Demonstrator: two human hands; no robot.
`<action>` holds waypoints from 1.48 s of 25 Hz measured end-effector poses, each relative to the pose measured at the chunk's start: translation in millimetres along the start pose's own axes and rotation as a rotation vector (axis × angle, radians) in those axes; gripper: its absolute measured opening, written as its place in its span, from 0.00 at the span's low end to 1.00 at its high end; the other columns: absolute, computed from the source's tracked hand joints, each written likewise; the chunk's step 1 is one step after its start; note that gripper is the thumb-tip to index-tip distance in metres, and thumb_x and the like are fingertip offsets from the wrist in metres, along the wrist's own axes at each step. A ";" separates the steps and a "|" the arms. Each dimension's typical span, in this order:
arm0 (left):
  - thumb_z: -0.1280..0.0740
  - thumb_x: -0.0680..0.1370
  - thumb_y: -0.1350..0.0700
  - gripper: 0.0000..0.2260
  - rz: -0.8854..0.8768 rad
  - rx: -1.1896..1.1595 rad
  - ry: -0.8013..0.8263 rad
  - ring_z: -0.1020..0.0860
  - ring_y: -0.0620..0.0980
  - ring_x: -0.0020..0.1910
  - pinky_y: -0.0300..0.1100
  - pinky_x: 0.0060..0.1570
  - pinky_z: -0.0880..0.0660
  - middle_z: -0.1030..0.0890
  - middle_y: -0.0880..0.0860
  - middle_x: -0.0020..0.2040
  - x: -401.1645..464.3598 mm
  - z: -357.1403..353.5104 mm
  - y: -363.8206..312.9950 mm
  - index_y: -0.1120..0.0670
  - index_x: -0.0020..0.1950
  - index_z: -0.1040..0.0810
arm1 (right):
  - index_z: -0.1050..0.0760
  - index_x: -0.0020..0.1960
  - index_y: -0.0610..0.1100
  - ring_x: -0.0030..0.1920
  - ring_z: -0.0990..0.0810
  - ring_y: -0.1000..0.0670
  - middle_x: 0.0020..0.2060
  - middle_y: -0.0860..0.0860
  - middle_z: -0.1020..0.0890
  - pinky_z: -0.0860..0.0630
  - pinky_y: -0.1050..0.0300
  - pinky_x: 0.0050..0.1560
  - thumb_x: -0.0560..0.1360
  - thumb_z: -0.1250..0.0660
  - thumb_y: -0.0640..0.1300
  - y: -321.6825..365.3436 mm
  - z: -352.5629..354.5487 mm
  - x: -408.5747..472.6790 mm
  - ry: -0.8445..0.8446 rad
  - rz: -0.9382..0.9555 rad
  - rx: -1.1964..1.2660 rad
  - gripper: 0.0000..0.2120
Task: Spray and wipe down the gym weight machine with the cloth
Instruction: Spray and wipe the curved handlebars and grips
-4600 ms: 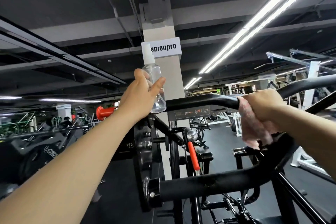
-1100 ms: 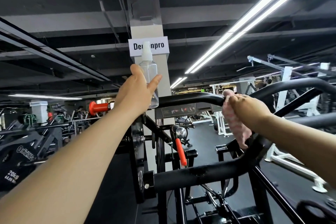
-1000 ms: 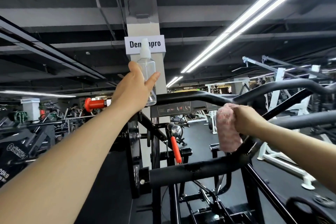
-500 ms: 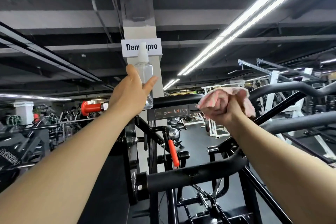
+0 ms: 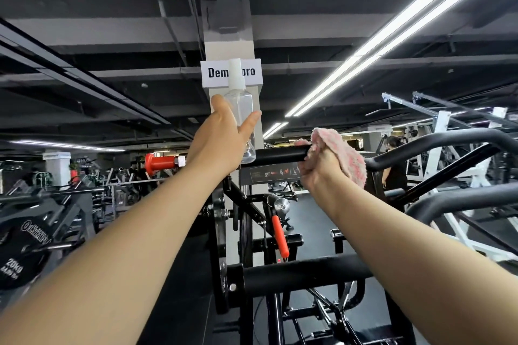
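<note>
My left hand [image 5: 218, 140] grips a clear spray bottle [image 5: 242, 109] with a white nozzle, held upright in front of the pillar. My right hand [image 5: 322, 168] clutches a pink cloth [image 5: 350, 159] and presses it against the upper black handle bar [image 5: 280, 154] of the weight machine. A lower padded black bar [image 5: 302, 272] runs across under my right forearm. The machine's black frame [image 5: 221, 232] stands below the bottle.
A white pillar with a sign [image 5: 215, 73] rises behind the bottle. A red-orange lever [image 5: 279, 235] hangs on the frame. Weight plates [image 5: 19, 249] sit at the left. More curved black bars [image 5: 448, 143] lie to the right; a person [image 5: 395, 168] stands behind them.
My right hand lifted the cloth off the curved bar on the right, swung left, and now presses it onto the upper bar close to the bottle. The left hand stayed put.
</note>
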State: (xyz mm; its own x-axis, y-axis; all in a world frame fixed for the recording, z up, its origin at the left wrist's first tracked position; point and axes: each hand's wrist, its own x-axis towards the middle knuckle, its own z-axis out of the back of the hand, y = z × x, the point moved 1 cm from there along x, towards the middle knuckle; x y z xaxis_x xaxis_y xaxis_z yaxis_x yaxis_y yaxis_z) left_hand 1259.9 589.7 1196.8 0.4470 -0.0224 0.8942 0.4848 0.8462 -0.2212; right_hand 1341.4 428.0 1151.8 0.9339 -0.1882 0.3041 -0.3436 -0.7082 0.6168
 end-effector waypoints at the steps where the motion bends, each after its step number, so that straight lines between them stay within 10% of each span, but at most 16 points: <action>1: 0.45 0.79 0.40 0.24 -0.005 0.004 0.002 0.22 0.51 0.39 0.43 0.34 0.28 0.19 0.53 0.45 -0.6 0.2 -0.8 0.59 0.62 0.40 | 0.32 0.36 0.45 0.13 0.34 0.60 0.31 0.52 0.26 0.41 0.70 0.11 0.80 0.43 0.49 -2.8 -2.6 -5.5 0.006 -0.008 -0.017 0.15; 8: 0.45 0.79 0.40 0.23 -0.038 0.044 0.007 0.22 0.53 0.42 0.44 0.37 0.29 0.20 0.54 0.47 -4.8 2.5 -3.2 0.59 0.61 0.40 | 0.27 0.37 0.45 0.20 0.33 0.54 0.25 0.52 0.26 0.36 0.65 0.18 0.71 0.33 0.50 -39.6 -46.0 -33.8 -0.161 0.088 -0.359 0.10; 13: 0.45 0.79 0.41 0.24 -0.069 0.020 -0.039 0.23 0.53 0.45 0.43 0.40 0.30 0.22 0.56 0.50 -4.2 3.7 -4.0 0.60 0.62 0.40 | 0.31 0.36 0.48 0.18 0.39 0.59 0.20 0.55 0.31 0.39 0.67 0.25 0.79 0.40 0.43 -61.2 -55.3 -53.8 0.272 -0.189 -0.318 0.13; 18: 0.45 0.79 0.41 0.22 -0.100 0.061 0.033 0.22 0.54 0.45 0.50 0.47 0.25 0.21 0.54 0.48 -8.7 10.5 -12.7 0.59 0.61 0.39 | 0.26 0.43 0.40 0.29 0.23 0.57 0.31 0.51 0.21 0.28 0.63 0.39 0.78 0.39 0.37 -28.6 -16.2 -64.7 0.511 -0.202 -0.791 0.06; 27: 0.60 0.70 0.31 0.33 -0.225 0.214 0.145 0.28 0.50 0.62 0.45 0.71 0.59 0.22 0.50 0.52 -95.2 21.6 -2.5 0.53 0.55 0.30 | 0.26 0.41 0.38 0.34 0.21 0.51 0.36 0.45 0.22 0.22 0.63 0.30 0.76 0.39 0.30 57.9 65.7 -102.3 0.329 0.053 -1.006 0.08; 32: 0.58 0.75 0.36 0.23 -0.335 0.330 0.070 0.29 0.46 0.42 0.46 0.69 0.53 0.29 0.42 0.32 -106.7 11.4 2.4 0.51 0.45 0.32 | 0.29 0.64 0.57 0.69 0.31 0.45 0.69 0.50 0.29 0.33 0.47 0.69 0.77 0.35 0.50 30.1 121.2 -61.9 0.423 0.076 -1.542 0.16; 37: 0.55 0.77 0.39 0.26 -0.377 0.316 -0.062 0.24 0.51 0.41 0.47 0.69 0.50 0.23 0.46 0.31 -106.6 1.4 10.7 0.56 0.48 0.26 | 0.48 0.76 0.46 0.69 0.35 0.41 0.68 0.45 0.33 0.39 0.38 0.69 0.72 0.35 0.42 -38.6 39.7 -153.6 0.792 0.233 -2.410 0.36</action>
State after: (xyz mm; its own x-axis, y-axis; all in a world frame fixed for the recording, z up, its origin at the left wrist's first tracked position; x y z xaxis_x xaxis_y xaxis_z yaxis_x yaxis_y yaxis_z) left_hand 1216.3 601.9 1099.7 0.2341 -0.3349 0.9127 0.3486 0.9053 0.2427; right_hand 1215.2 457.2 1052.5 0.8888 0.4184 0.1870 -0.3733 0.8977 -0.2342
